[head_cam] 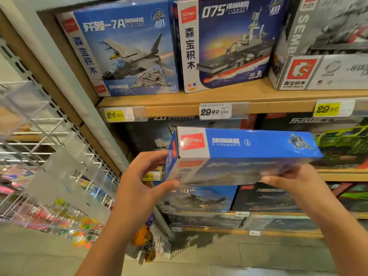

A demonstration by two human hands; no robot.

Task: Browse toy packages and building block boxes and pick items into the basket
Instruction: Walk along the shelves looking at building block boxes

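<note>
In the centre of the frame I hold the blue block box (pixel 243 156) flat, the left hand (pixel 143 182) pinching its left end, the right hand (pixel 292 182) pinching its lower edge. No basket visible; I should keep both grips firm while lowering it.

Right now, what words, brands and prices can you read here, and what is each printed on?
"SEMBO" and a circled "1": held blue box, gripped by the left hand and right hand.
"-7A", "4合1", "森宝积木": jet box.
"SEMBO", "075", "森宝积木": ship box.
"SEMBO BLOCK", "森宝积木": grey box.
"24.90": left yellow price tag.
"29.90": white price tag.
"29.90": right yellow price tag.
Lower tags and boxes: too blurred.
</note>
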